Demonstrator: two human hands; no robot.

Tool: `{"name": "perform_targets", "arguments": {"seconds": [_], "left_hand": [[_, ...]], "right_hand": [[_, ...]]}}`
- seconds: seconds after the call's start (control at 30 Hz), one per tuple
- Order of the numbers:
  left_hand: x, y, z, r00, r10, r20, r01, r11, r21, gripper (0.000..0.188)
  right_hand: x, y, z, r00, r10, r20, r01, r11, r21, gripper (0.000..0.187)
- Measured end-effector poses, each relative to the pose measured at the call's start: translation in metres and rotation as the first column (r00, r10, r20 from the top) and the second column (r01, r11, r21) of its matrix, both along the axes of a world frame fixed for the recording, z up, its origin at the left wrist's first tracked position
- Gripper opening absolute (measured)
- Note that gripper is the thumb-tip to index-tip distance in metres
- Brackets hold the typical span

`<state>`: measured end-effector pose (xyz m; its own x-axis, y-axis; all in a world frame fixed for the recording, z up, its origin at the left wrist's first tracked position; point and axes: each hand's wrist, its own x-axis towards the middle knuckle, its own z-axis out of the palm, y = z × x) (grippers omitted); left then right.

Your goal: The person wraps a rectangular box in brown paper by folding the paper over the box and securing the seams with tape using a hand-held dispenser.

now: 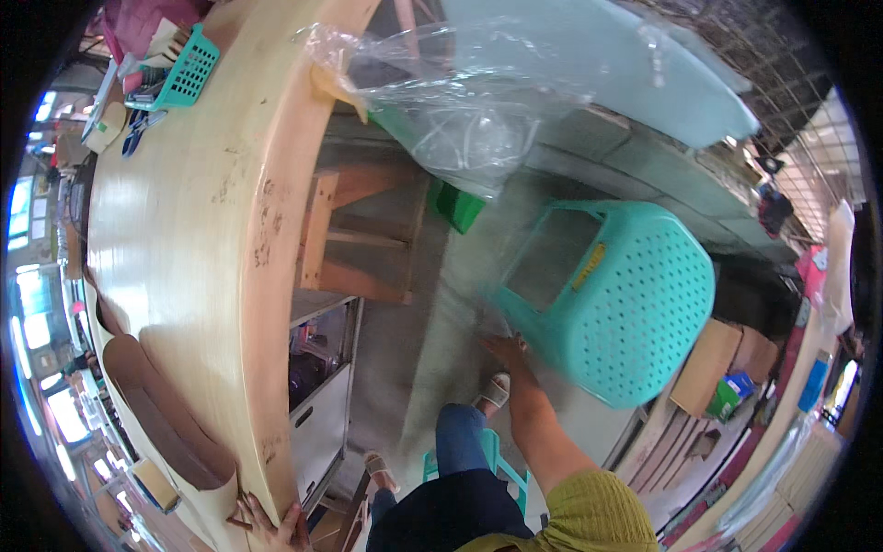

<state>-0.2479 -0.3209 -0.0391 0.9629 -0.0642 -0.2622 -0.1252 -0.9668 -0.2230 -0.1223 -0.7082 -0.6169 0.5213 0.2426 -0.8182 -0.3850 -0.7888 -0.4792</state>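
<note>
A teal plastic stool [635, 304] with a perforated seat stands out at the right, its seat facing up toward me and its legs pointing left. Its leg ends are smeared by motion. My right hand [506, 348] is at the stool's lower left leg and appears closed on it, with the fingers partly hidden and blurred. At the lower left, my left hand [265, 524] rests on the near corner of the wooden table [175, 239], fingers apart and holding nothing.
Clear plastic sheeting [478, 138] hangs off the table's far end. Beneath are a wooden stool [359, 235] and a metal cabinet [320, 428]. Another teal stool [501, 465] is by my legs. Cardboard boxes [708, 368] lie right; a green basket [190, 69] sits on the table.
</note>
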Motion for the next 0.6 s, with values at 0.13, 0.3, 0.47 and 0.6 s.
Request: {"name": "perform_targets", "arguments": {"seconds": [0.13, 0.3, 0.47, 0.6], "left_hand": [[-0.012, 0.008, -0.001, 0.999, 0.039, -0.004, -0.039, 0.996, -0.081, 0.06], [0.005, 0.016, 0.008, 0.992, 0.107, -0.069, -0.121, 0.961, -0.247, 0.051], [-0.03, 0.004, 0.004, 0.973, 0.21, -0.091, -0.223, 0.959, -0.175, 0.054], [0.015, -0.001, 0.032, 0.987, 0.137, -0.078, -0.154, 0.943, -0.296, 0.064]], "right_hand": [[0.006, 0.02, -0.03, 0.999, 0.031, 0.021, -0.03, 0.998, -0.062, 0.052], [-0.013, 0.07, -0.028, 0.961, 0.113, 0.253, -0.065, 0.98, -0.188, 0.039], [0.022, 0.106, 0.179, 0.899, 0.115, 0.423, -0.115, 0.993, -0.027, 0.028], [0.109, 0.053, 0.446, 0.749, 0.336, 0.571, -0.504, 0.848, 0.163, 0.031]]}}
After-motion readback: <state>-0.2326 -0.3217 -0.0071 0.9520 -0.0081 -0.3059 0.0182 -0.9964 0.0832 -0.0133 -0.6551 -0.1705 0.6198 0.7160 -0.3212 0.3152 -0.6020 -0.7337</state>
